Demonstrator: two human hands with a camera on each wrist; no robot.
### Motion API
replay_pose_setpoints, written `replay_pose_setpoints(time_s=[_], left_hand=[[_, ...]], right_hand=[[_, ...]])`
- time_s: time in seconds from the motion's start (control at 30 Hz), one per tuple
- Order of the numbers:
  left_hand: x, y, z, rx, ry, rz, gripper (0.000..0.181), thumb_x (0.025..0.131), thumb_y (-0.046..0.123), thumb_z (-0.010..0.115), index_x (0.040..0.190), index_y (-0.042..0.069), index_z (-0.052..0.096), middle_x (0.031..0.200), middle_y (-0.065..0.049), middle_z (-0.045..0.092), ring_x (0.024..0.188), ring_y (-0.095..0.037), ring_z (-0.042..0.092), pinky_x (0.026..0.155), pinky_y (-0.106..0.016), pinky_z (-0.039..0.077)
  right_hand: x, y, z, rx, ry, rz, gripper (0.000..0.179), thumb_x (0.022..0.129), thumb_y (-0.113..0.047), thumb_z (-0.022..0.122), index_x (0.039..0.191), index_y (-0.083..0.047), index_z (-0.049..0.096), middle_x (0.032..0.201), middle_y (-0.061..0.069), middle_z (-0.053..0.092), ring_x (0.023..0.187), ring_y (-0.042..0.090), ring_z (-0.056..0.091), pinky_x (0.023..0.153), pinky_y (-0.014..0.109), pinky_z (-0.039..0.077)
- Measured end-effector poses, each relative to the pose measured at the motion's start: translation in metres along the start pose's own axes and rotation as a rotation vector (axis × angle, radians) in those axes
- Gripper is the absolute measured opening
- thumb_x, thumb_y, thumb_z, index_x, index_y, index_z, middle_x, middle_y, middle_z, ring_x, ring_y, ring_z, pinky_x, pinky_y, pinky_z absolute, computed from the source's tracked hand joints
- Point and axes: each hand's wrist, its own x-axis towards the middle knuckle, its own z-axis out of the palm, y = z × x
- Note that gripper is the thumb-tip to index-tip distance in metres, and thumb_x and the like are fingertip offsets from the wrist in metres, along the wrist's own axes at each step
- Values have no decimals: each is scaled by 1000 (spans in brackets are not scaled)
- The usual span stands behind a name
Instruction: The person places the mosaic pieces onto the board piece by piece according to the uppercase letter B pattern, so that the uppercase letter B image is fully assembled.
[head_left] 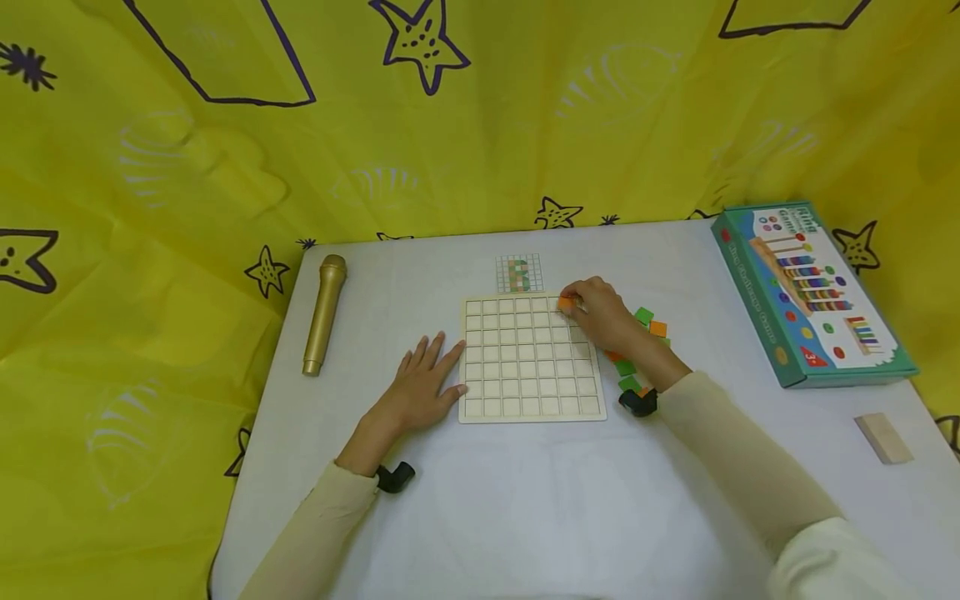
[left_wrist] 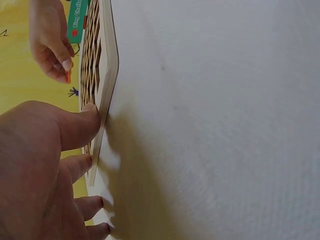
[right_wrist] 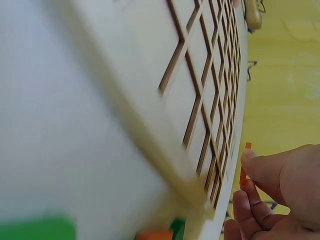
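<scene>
A thin orange square tile [head_left: 566,304] is pinched between the thumb and fingers of my right hand [head_left: 603,315], over the far right part of a wooden grid board [head_left: 532,419]. In the right wrist view the tile [right_wrist: 243,175] appears edge-on, held above the board's surface. My left hand [head_left: 426,387] lies with fingers spread at the board's left side; in the left wrist view its thumb [left_wrist: 82,125] touches the board's edge. Green and orange tiles [head_left: 627,367] lie loose to the right of the board, partly hidden by my right forearm. The board's visible squares hold no tiles.
Beyond the board lies a small card with a coloured grid pattern [head_left: 519,273]. A gold microphone [head_left: 324,317] is at the left. On the right are a green game box [head_left: 813,296] and a wooden block [head_left: 883,438]. Yellow patterned cloth [head_left: 480,150] hangs behind the table.
</scene>
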Motion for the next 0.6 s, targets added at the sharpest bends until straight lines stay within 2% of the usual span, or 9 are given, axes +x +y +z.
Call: replay_pose_setpoints(time_s=[0.1, 0.4, 0.6], left_hand=[[0, -1, 1, 4, 4, 2, 73, 110, 49, 49, 171, 25, 18, 178, -15, 3, 163, -41, -2, 129, -63, 6], [1, -3, 3, 9, 4, -1, 74, 109, 51, 49, 171, 26, 17, 178, -14, 2, 164, -40, -3, 129, -64, 5], [2, -2, 4, 6, 3, -5, 74, 109, 51, 49, 171, 26, 18, 178, -14, 2, 164, -40, -3, 129, -63, 5]], right_hand=[[6, -10, 11, 14, -21, -26, 34, 109, -14, 59, 140, 1, 60, 138, 21, 55, 128, 37, 50, 111, 55, 43], [15, -38, 35, -13, -67, -98, 32, 108, -16, 62, 136, -1, 63, 132, 19, 57, 124, 35, 51, 107, 52, 42], [20, -50, 46, -34, -69, -108, 30, 107, -16, 64, 134, -2, 65, 130, 18, 59, 121, 34, 53, 103, 51, 43]])
